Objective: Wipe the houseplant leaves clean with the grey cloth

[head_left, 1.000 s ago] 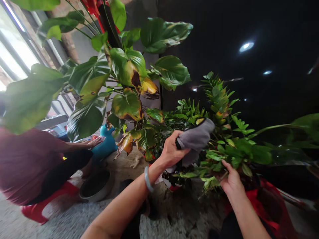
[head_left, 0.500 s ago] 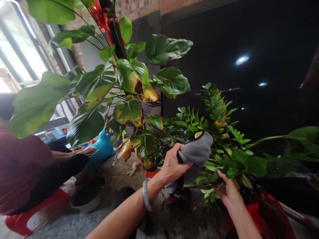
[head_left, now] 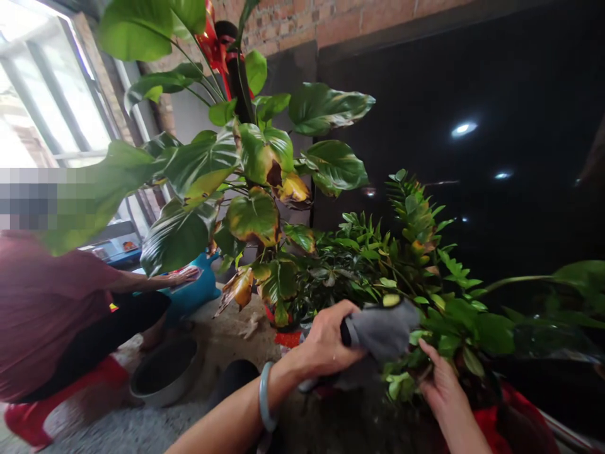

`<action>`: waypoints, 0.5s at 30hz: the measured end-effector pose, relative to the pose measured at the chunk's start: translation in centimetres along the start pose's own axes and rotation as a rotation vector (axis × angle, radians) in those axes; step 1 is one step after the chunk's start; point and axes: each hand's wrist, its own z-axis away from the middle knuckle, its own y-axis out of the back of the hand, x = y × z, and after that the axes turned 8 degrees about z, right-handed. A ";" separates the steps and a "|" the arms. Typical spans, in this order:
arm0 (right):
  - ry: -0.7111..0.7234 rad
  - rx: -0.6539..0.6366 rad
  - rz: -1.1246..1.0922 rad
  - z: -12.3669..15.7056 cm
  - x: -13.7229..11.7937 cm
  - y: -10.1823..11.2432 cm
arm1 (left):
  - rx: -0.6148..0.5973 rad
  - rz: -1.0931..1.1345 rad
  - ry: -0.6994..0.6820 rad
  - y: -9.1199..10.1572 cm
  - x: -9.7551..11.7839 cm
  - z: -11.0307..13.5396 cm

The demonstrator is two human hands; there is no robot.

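Note:
My left hand (head_left: 333, 340), with a pale bracelet on its wrist, is closed around a grey cloth (head_left: 385, 328). The cloth has dark edging and hangs bunched in front of the low green foliage. Just right of it, my right hand (head_left: 439, 375) is closed on leaves of a potted plant (head_left: 454, 325), its thumb on top and the other fingers partly hidden beneath. Small pale-green leaves (head_left: 399, 384) droop between the two hands. The potted plant stands in something red (head_left: 520, 410) at the lower right.
A tall large-leaved plant (head_left: 255, 214) with yellow and brown patches stands ahead. Behind is a dark glossy panel (head_left: 496, 82). At left a person (head_left: 57, 302) sits on a red stool (head_left: 70, 384), one hand on a blue object (head_left: 208, 280). A grey basin (head_left: 165, 372) sits on the floor.
My left hand and the cloth have moved down, closer to the small leaves by my right hand. The right hand stays at the plant. The view has shifted slightly.

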 end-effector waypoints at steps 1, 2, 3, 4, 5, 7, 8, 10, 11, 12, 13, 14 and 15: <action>-0.023 0.025 -0.001 0.2 -0.1 -0.3 | 0.090 0.015 -0.013 -0.2 0.1 -0.6; -0.053 0.052 0.001 0.5 -0.3 -0.7 | 0.156 0.019 -0.016 -0.7 -0.2 -0.8; -0.081 0.072 0.005 0.7 -0.4 -1.0 | 0.187 0.010 -0.007 -1.3 -0.8 -0.8; -0.099 0.077 0.012 0.9 -0.5 -1.2 | 0.171 -0.012 0.012 -1.9 -1.6 -0.4; -0.113 0.074 0.022 1.0 -0.6 -1.4 | 0.108 -0.038 0.036 -2.5 -2.5 0.3; -0.144 0.046 0.050 1.0 -0.7 -1.4 | -0.107 -0.080 0.068 -3.2 -4.1 2.2; -0.159 0.034 0.067 0.9 -0.8 -1.3 | -0.212 -0.092 0.072 -3.1 -4.5 3.2; -0.166 0.016 0.086 0.9 -0.8 -1.1 | -0.299 -0.098 0.061 -2.1 -4.2 4.3; -0.156 0.020 0.080 0.8 -0.8 -1.1 | -0.272 -0.098 0.049 -1.3 -3.5 4.4; -0.138 0.037 0.064 0.9 -0.9 -1.1 | -0.208 -0.094 0.036 -0.4 -2.8 4.0; -0.118 0.063 0.045 0.9 -0.9 -1.1 | -0.119 -0.085 0.022 0.5 -2.0 3.4; -0.102 0.089 0.027 1.0 -0.9 -1.3 | -0.020 -0.074 0.007 1.4 -1.3 2.6; -0.093 0.116 0.014 1.0 -1.0 -1.4 | 0.079 -0.066 -0.006 2.0 -0.9 1.7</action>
